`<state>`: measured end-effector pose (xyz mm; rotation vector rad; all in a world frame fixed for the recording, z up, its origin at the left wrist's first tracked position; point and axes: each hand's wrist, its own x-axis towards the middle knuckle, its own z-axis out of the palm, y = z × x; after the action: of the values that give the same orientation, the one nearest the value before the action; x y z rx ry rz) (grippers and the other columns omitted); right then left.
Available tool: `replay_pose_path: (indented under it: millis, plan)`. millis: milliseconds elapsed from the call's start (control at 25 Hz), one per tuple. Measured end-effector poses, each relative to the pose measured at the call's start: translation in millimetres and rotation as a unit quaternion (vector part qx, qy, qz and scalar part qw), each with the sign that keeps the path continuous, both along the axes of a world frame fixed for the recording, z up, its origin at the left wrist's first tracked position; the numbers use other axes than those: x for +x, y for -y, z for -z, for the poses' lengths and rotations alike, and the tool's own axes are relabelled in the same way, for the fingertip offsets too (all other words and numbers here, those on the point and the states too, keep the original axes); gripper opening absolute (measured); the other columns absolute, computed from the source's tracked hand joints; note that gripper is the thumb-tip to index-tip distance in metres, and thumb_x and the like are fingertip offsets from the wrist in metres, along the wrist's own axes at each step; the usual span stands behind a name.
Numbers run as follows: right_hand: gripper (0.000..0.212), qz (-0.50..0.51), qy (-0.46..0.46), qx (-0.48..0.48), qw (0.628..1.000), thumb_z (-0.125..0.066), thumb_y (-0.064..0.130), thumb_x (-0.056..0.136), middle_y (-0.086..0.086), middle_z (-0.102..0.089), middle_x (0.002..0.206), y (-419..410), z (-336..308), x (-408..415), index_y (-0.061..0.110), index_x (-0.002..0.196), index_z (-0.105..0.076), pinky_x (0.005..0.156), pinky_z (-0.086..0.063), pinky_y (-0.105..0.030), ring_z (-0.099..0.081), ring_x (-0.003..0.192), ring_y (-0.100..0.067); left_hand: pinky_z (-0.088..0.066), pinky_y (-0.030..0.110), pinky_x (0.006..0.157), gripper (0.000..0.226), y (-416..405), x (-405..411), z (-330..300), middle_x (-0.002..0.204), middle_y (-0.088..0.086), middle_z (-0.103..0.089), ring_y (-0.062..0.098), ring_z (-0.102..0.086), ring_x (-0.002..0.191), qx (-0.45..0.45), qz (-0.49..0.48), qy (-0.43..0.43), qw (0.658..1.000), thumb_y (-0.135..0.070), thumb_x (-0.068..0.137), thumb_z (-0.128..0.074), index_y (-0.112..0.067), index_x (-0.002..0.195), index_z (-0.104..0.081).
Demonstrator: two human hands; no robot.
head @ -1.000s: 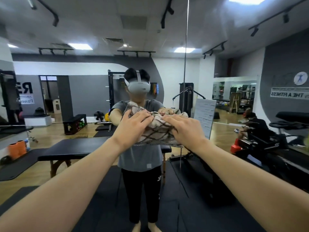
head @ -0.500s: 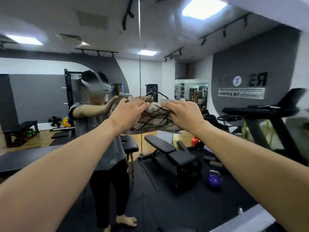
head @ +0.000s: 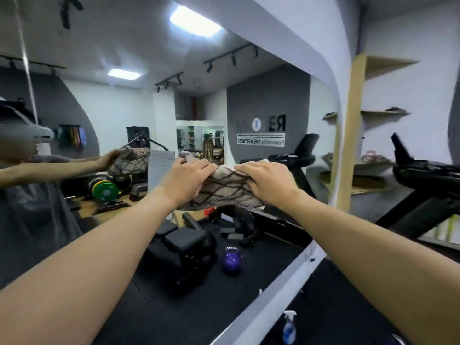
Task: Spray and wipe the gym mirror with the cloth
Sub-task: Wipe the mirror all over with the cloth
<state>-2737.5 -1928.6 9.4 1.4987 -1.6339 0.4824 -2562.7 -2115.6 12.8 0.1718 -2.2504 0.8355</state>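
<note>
Both my left hand (head: 183,178) and right hand (head: 267,180) press the cloth (head: 224,192) flat against the mirror (head: 261,100), fingers curled over its top edge, its long axis running sideways between them, and unwiped glass lies to my right.

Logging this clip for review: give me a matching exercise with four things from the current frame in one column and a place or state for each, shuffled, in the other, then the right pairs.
Things:
1. cloth
2. spray bottle
3. purple kettlebell
4. left hand

Places or states:
A. standing on the floor at the foot of the mirror, bottom right of the frame
B. seen as a reflection, on the dark floor mat
C. pressed to the glass under both hands
D. fingers over the cloth's left part, beside the right hand

Pairs: 1-C, 2-A, 3-B, 4-D
</note>
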Motion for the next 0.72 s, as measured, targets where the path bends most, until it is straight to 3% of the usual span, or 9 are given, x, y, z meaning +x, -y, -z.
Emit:
replay_pose_path:
  millis: [240,520,720]
  plan:
    - [0.038,0.039,0.006,0.035,0.999,-0.072,0.018,0.091,0.002,-0.077,0.118,-54.8,36.8,-116.2,0.025,0.129,-0.072,0.067,-0.060,-0.047,-0.073,0.091,-0.039,-0.054,0.047,0.072,0.053,-31.6,-131.3,42.8,0.112,0.005,-0.071,0.032,-0.071,0.092,0.017,0.069,0.008,0.997,0.001,0.076,-0.065,-0.014,0.127,-0.066]
    - [0.037,0.055,0.046,0.069,0.995,-0.065,0.020,0.094,0.002,-0.077,0.119,-23.5,83.7,-226.6,0.025,0.130,-0.070,0.068,-0.057,-0.041,-0.074,0.095,-0.035,-0.052,0.041,0.069,0.043,10.8,-249.3,82.7,0.109,0.001,-0.071,0.027,-0.071,0.093,0.025,0.105,0.048,0.993,-0.012,0.082,-0.053,-0.020,0.124,-0.061]
    - [0.039,0.070,0.090,0.113,0.987,-0.059,0.020,0.098,0.000,-0.075,0.127,28.9,116.1,-294.1,0.024,0.136,-0.068,0.071,-0.055,-0.043,-0.071,0.100,-0.037,-0.053,0.041,0.063,0.058,75.8,-329.4,122.1,0.108,0.001,-0.070,0.029,-0.071,0.086,0.048,0.147,0.073,0.985,-0.008,0.076,-0.075,-0.023,0.127,-0.052]
